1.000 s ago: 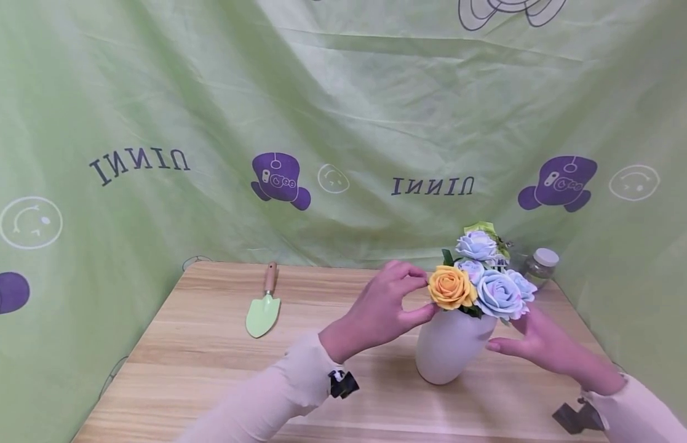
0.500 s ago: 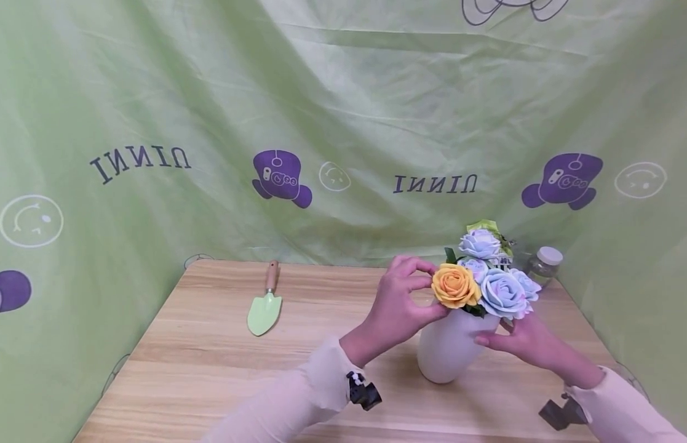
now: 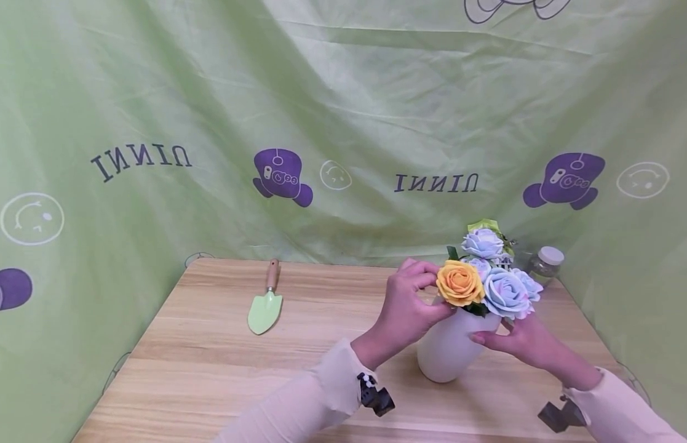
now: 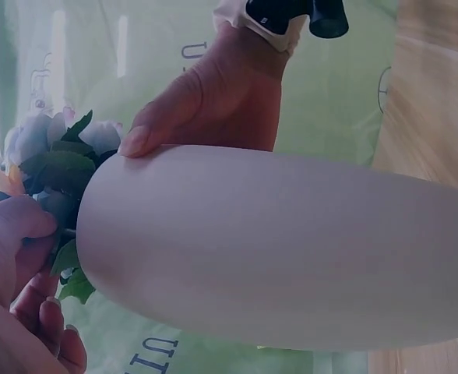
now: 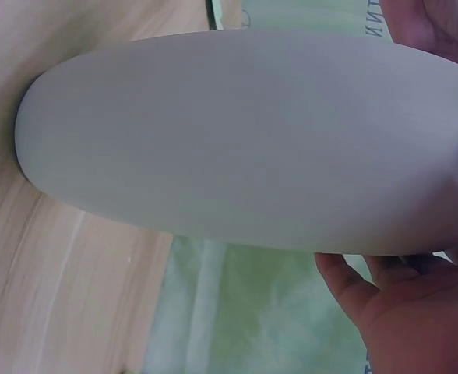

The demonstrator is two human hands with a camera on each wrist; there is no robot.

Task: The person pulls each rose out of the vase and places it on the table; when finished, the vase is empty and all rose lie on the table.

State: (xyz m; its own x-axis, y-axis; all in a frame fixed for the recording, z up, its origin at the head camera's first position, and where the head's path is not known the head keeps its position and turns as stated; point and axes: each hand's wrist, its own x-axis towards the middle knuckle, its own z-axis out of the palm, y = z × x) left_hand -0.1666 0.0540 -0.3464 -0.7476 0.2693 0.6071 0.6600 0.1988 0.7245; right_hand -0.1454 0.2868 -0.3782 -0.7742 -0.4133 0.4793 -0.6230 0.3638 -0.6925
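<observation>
A white vase stands upright at the right of the table, filled with pale blue roses and one orange rose. My left hand pinches the orange rose just under its bloom, thumb below and fingers at its left side. In the left wrist view, that hand's thumb and fingers close on the stem among green leaves at the vase mouth. My right hand holds the vase near its top from the right. Its thumb lies on the near side; its fingers reach round behind, partly hidden.
A trowel with a pale green blade and wooden handle lies on the left of the wooden table. A clear jar with a white lid stands behind the flowers. A printed green cloth surrounds the table's back and sides.
My left hand has shifted slightly right with the orange rose. My right hand has moved left, its thumb coming onto the vase's side. The trowel has stayed put.
</observation>
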